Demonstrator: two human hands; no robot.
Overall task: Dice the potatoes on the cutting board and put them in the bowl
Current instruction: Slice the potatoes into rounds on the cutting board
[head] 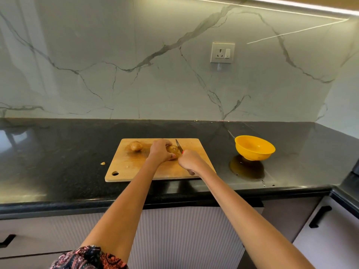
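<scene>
A wooden cutting board [136,169] lies on the black counter. On its middle, my left hand [160,150] grips a brown potato [173,149] from the left. My right hand [189,161] holds a knife [179,146] by its red handle; the blade points away from me, just right of that potato. A second whole potato [136,146] sits at the board's far left. An orange bowl [254,147] stands on the counter to the right of the board, and nothing shows inside it.
A small pale scrap [102,163] lies on the counter left of the board. A wet patch [246,168] spreads in front of the bowl. The marble wall with a socket [222,52] rises behind. The counter edge runs close below the board.
</scene>
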